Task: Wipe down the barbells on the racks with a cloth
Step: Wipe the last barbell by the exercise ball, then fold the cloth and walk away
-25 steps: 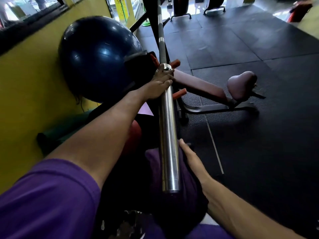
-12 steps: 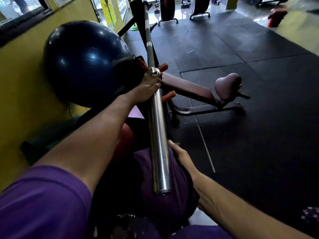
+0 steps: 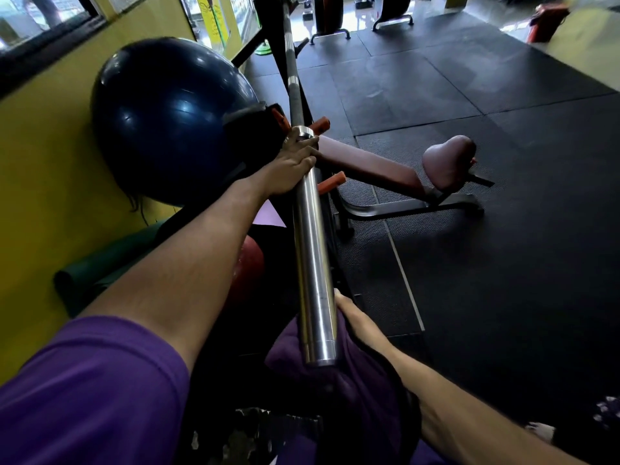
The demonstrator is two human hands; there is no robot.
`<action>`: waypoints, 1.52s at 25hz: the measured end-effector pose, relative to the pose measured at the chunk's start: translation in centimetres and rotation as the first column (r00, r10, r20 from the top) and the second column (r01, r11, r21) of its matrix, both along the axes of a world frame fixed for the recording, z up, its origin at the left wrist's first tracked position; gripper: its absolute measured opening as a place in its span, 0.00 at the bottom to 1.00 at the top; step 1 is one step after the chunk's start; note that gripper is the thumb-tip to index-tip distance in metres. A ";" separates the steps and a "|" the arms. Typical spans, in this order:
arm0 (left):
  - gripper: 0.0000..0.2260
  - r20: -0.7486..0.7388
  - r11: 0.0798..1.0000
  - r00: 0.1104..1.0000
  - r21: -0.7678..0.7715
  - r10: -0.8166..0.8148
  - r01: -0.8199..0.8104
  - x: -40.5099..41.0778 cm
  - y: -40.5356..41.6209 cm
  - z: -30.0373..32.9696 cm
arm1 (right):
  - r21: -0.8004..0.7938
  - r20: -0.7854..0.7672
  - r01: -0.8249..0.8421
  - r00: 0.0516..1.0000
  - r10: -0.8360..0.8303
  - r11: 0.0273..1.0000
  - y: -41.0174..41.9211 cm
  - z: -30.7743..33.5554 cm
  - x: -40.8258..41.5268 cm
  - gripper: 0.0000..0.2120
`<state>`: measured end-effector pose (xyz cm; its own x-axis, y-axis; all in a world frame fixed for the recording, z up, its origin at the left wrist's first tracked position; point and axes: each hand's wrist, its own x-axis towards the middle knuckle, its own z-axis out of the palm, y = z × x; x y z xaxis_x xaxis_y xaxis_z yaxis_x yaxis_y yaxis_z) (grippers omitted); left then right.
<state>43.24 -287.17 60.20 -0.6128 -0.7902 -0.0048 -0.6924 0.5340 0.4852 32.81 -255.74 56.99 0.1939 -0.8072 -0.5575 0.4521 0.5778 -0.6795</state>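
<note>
A barbell runs away from me, with its thick steel sleeve (image 3: 312,263) nearest and its thin dark shaft (image 3: 292,72) reaching toward the far rack. My left hand (image 3: 295,162) grips the sleeve from the left, just below the collar, fingers curled over the top. A purple cloth (image 3: 365,384) hangs under and around the sleeve's near end. My right hand (image 3: 350,313) holds the cloth against the sleeve's right side. Its fingers are hidden behind the steel and the cloth.
A large dark blue exercise ball (image 3: 167,122) rests against the yellow wall (image 3: 43,182) on the left. A brown padded bench (image 3: 385,169) with orange pegs stands on the black rubber floor to the right. A green roll (image 3: 100,266) and a red ball (image 3: 248,270) lie below.
My view has shifted slightly. My left hand keeps its grip at the collar. My right hand with the cloth has slid a little toward the sleeve's near end.
</note>
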 end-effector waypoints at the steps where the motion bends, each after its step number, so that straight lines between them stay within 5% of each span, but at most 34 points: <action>1: 0.21 0.011 1.000 1.000 0.002 0.004 -0.004 0.0 0.1 0.1 | 0.019 -0.029 -0.020 0.999 0.020 1.000 0.3 0.4 -0.5 0.14; 4: 0.19 0.017 1.000 1.000 -0.010 -0.010 0.010 0.0 0.8 0.7 | 0.005 -0.093 -0.158 0.983 0.158 0.987 0.6 2.3 -3.7 0.18; 8: 0.17 0.009 1.000 1.000 0.002 -0.001 0.001 -0.2 1.5 1.2 | -0.246 -0.450 0.094 0.870 -0.199 0.965 -3.2 5.3 -6.8 0.24; 9: 0.17 0.027 1.000 1.000 -0.001 0.003 -0.003 -0.2 1.6 1.2 | -0.429 -0.534 0.028 0.798 -0.278 0.903 -4.4 6.0 -6.0 0.19; 11: 0.18 0.050 1.000 0.999 -0.002 0.017 -0.017 -0.2 1.8 1.6 | -0.618 -0.740 -0.417 0.594 -0.314 0.667 -6.1 6.4 -3.5 0.19; 13: 0.18 0.058 1.000 0.998 0.002 0.024 -0.025 -0.5 2.2 2.0 | -0.446 -0.895 -0.739 0.351 -0.277 0.505 -6.4 4.8 -1.7 0.28; 14: 0.18 0.071 1.000 0.997 -0.003 0.023 -0.023 -0.5 2.4 2.0 | -0.413 -0.906 -0.789 0.307 -0.291 0.456 -5.9 4.0 -1.5 0.30; 22: 0.22 0.311 0.993 0.948 -0.112 0.073 -0.040 -0.6 3.1 3.2 | -0.552 -0.821 -0.813 0.492 -0.288 0.184 2.0 1.1 -2.5 0.21; 25: 0.24 0.268 0.988 0.959 -0.148 0.089 -0.050 -0.8 6.8 4.3 | -0.581 -0.809 -0.811 0.567 -0.158 0.066 3.2 2.2 -4.9 0.19; 27: 0.22 0.200 0.984 0.976 -0.167 0.088 -0.055 -1.1 10.3 6.1 | -0.625 -0.780 -0.775 0.626 -0.024 0.095 3.0 4.1 -6.7 0.15; 29: 0.17 0.091 0.989 0.990 -0.108 0.109 -0.099 -1.6 14.3 7.8 | -0.739 -0.657 -0.632 0.753 -0.037 0.234 1.7 6.2 -8.2 0.08; 31: 0.16 -0.052 0.991 0.991 0.070 0.122 -0.118 -2.4 18.5 9.7 | -0.795 -0.525 -0.432 0.841 -0.128 0.425 -0.8 7.3 -9.7 0.06; 33: 0.21 -0.157 0.933 0.977 0.350 0.142 -0.079 -3.4 23.1 11.1 | -0.771 -0.434 -0.270 0.885 -0.166 0.577 -2.2 7.3 -11.7 0.16; 35: 0.24 -0.173 0.839 0.972 0.542 0.159 -0.041 -4.5 26.9 11.3 | -0.746 -0.382 -0.175 0.902 -0.198 0.643 -1.7 6.2 -13.8 0.18; 38: 0.24 -0.190 0.808 0.981 0.585 0.050 0.072 -6.9 28.5 9.4 | -0.735 -0.372 -0.073 0.875 -0.311 0.674 0.9 4.5 -16.7 0.12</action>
<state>36.39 -258.69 69.55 -0.6585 -0.6665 -0.3496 -0.5521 0.1121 0.8262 16.11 -254.88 61.51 -0.0389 -0.9779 0.2053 0.0276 -0.2064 -0.9781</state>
